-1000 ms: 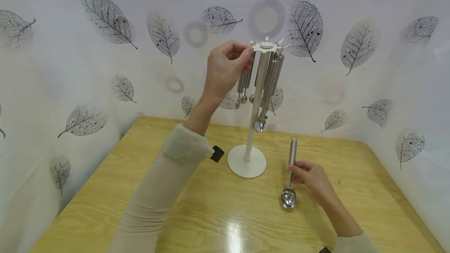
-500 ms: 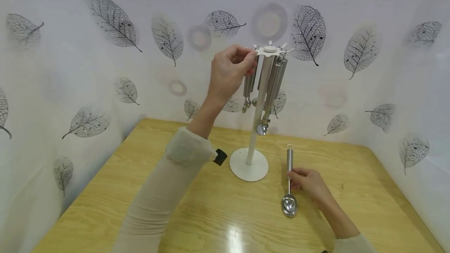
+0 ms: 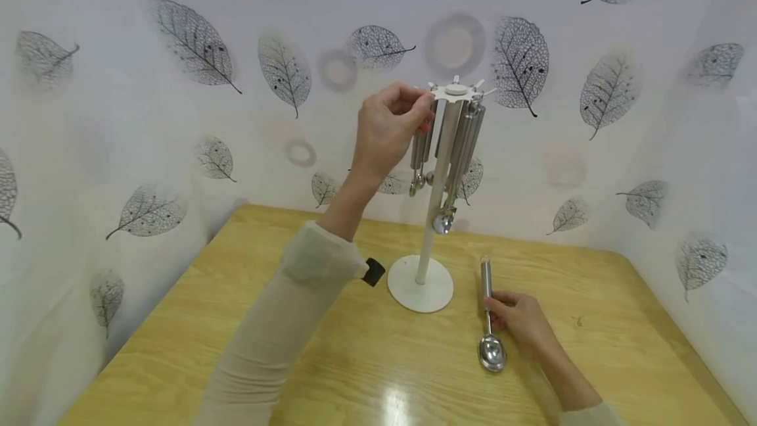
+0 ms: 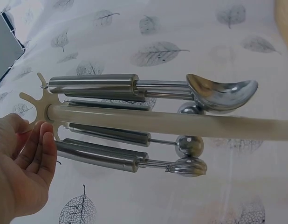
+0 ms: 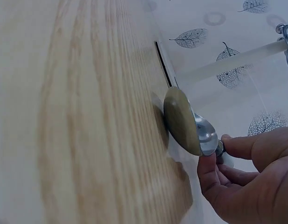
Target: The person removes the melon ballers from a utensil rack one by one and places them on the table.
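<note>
My left hand [image 3: 387,127] pinches the rim of the notched white top [image 4: 44,103] of a utensil stand [image 3: 434,202], thumb and fingertips together at its left side. Several steel scoops [image 4: 223,93] hang from this top by their handles. My right hand [image 3: 523,324] holds an ice cream scoop [image 3: 486,278], with thumb and fingers around the lower end of its steel handle. The handle's ring end points toward the back, and the oval bowl [image 5: 180,119] faces the front, close over the table. Fingers hide part of the handle in the right wrist view.
The stand's round white base [image 3: 408,294] rests on the wooden table [image 3: 367,347], to the left of the held scoop. Behind the table hangs a white backdrop [image 3: 236,150] printed with leaves. A black band piece [image 3: 373,272] juts from the left sleeve.
The head view has shifted slightly upward. The scoop in my right hand has turned a little, its ring end swinging left and lower. My left hand stays on the stand's top.
</note>
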`<state>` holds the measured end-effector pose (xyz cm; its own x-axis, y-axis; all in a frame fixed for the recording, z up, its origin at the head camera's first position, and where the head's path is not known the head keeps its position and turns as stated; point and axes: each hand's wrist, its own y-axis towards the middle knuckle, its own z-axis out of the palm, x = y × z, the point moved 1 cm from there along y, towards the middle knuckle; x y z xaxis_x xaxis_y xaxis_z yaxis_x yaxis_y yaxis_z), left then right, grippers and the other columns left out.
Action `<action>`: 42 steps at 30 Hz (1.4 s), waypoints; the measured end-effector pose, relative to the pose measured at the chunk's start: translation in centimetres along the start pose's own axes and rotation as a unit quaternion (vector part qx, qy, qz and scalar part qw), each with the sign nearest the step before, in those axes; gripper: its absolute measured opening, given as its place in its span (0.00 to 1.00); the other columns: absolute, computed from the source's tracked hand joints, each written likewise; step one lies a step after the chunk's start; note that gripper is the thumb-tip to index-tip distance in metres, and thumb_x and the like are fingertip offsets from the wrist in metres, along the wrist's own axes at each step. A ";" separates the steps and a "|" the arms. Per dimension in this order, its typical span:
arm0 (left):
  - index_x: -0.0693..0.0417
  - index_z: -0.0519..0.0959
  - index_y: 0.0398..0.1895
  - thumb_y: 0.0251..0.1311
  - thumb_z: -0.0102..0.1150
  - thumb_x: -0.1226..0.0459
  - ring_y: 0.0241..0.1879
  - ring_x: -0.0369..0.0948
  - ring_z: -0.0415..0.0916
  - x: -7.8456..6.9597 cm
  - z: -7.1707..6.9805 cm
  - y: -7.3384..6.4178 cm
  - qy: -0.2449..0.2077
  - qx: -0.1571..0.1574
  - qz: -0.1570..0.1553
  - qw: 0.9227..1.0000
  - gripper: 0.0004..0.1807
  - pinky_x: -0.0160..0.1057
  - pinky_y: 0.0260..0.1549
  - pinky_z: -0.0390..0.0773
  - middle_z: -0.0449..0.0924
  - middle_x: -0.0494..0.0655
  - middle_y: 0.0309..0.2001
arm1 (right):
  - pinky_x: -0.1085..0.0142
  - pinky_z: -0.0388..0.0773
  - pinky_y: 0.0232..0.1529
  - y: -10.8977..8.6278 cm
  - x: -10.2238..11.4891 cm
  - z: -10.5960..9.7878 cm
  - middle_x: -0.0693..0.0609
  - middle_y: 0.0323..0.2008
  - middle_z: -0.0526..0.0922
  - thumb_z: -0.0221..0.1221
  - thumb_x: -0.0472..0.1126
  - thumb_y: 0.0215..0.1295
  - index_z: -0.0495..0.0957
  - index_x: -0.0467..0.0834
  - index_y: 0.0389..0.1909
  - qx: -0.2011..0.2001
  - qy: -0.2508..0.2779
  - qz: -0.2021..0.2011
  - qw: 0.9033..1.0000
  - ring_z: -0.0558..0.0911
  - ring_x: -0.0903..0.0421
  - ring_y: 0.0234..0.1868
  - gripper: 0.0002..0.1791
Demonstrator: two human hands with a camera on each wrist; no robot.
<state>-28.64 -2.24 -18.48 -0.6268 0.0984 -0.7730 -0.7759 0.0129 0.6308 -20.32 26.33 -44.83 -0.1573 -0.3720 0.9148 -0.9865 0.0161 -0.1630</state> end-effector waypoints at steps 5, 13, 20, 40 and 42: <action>0.71 0.83 0.44 0.71 0.66 0.73 0.28 0.43 0.83 0.1 0.1 -0.1 -0.002 0.000 -0.002 1.000 0.06 0.38 0.35 0.87 0.87 0.59 0.34 | 0.66 0.86 0.33 -0.2 -0.2 0.3 0.43 0.36 0.86 0.62 0.34 0.76 0.72 0.20 0.62 -0.017 -0.005 0.003 1.000 0.83 0.53 0.32 0.24; 0.70 0.83 0.44 0.71 0.65 0.73 0.29 0.44 0.83 0.2 0.2 -0.2 -0.005 -0.001 0.005 1.000 0.05 0.38 0.35 0.87 0.86 0.59 0.34 | 0.68 0.85 0.29 -0.1 0.0 0.9 0.43 0.31 0.85 0.62 0.31 0.74 0.73 0.17 0.59 -0.035 -0.018 -0.003 0.999 0.82 0.55 0.28 0.22; 0.70 0.83 0.45 0.72 0.65 0.73 0.30 0.45 0.84 0.2 0.3 -0.3 0.000 -0.001 0.008 1.000 0.05 0.39 0.36 0.88 0.87 0.59 0.34 | 0.68 0.83 0.27 -0.2 0.2 1.2 0.44 0.31 0.85 0.63 0.31 0.73 0.75 0.18 0.56 -0.042 -0.057 -0.012 0.997 0.82 0.54 0.27 0.21; 0.71 0.83 0.45 0.72 0.65 0.73 0.31 0.45 0.84 0.2 0.2 -0.3 -0.006 -0.007 0.012 1.000 0.05 0.39 0.36 0.88 0.87 0.60 0.35 | 0.68 0.80 0.23 -0.3 0.8 1.1 0.45 0.26 0.84 0.65 0.35 0.70 0.78 0.19 0.52 -0.041 -0.108 -0.015 0.993 0.81 0.54 0.24 0.21; 0.70 0.83 0.44 0.71 0.65 0.73 0.30 0.44 0.84 0.2 0.1 -0.3 -0.005 -0.007 0.011 1.000 0.05 0.38 0.35 0.88 0.86 0.60 0.34 | 0.68 0.78 0.23 -0.3 0.9 0.9 0.44 0.28 0.84 0.65 0.38 0.71 0.77 0.19 0.55 -0.038 -0.123 -0.011 0.992 0.81 0.54 0.25 0.24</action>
<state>-28.54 -2.08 -18.84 -0.6436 0.1089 -0.7576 -0.7624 -0.0038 0.6471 -20.14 25.15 -44.30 -0.1287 -0.5887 0.7981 -0.9917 0.0725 -0.1064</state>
